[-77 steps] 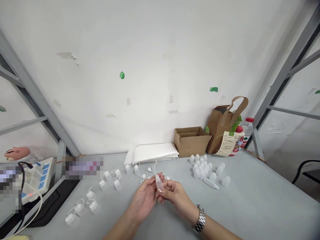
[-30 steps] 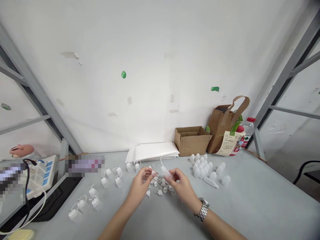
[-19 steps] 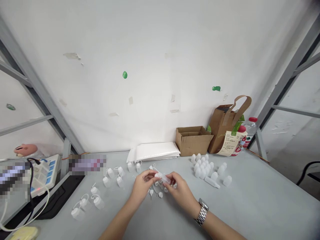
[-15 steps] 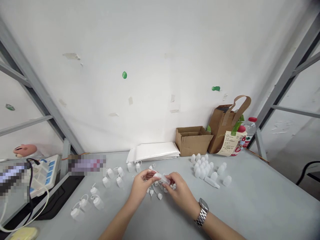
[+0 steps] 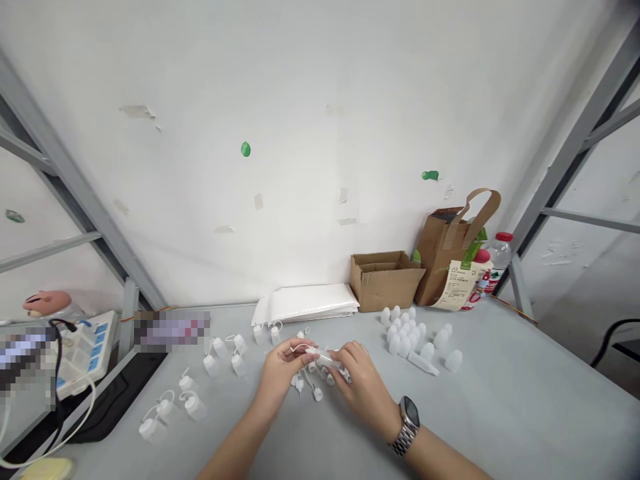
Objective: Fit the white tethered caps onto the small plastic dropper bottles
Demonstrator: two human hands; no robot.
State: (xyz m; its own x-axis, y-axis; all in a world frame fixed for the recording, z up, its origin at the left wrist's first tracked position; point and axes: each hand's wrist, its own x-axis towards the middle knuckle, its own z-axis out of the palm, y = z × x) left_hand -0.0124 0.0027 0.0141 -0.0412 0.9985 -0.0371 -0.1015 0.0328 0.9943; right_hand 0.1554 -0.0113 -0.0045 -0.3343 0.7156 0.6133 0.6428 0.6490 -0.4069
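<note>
Between my hands lies a small translucent plastic squeeze bottle (image 5: 327, 361), tilted on its side. My left hand (image 5: 278, 375) pinches the white cap (image 5: 311, 351) at its neck, and a thin strap loops from the cap over the fingers. The bottle's body is in my right hand (image 5: 364, 383), its base end hidden by the fingers. Just below them on the table is a pile of loose white strapped caps (image 5: 317, 393). Bottles fitted with caps (image 5: 193, 405) stand to the left. On the right are uncapped bottles (image 5: 405, 333), with one (image 5: 423, 363) lying down.
White padded envelopes (image 5: 310, 301) and an open cardboard box (image 5: 386, 283) sit against the wall. A brown paper bag (image 5: 440, 247) and a red-capped bottle (image 5: 500, 253) stand at back right. A power strip (image 5: 95, 353) with cables and a black mat (image 5: 123, 400) lie left.
The bottle has turned slightly in my hands, and the cap's strap now shows as a loop above my left fingers. Both hands stay in nearly the same place.
</note>
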